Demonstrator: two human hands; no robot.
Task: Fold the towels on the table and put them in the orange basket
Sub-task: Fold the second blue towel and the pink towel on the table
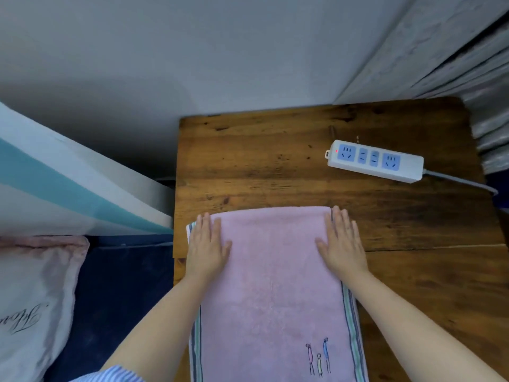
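Observation:
A pink towel (272,285) with striped side borders and small embroidered figures lies flat on the wooden table (261,161), its far edge folded over. My left hand (206,244) lies flat on the towel's far left corner, fingers straight. My right hand (343,241) lies flat on the far right corner in the same way. Both palms press the cloth down. No orange basket is in view.
A white power strip (376,161) with blue sockets lies at the table's back right, its cable (462,183) running off the right edge. A wall stands behind the table. To the left are a bed edge (68,188), a pale pillow (30,304) and dark blue floor (118,299).

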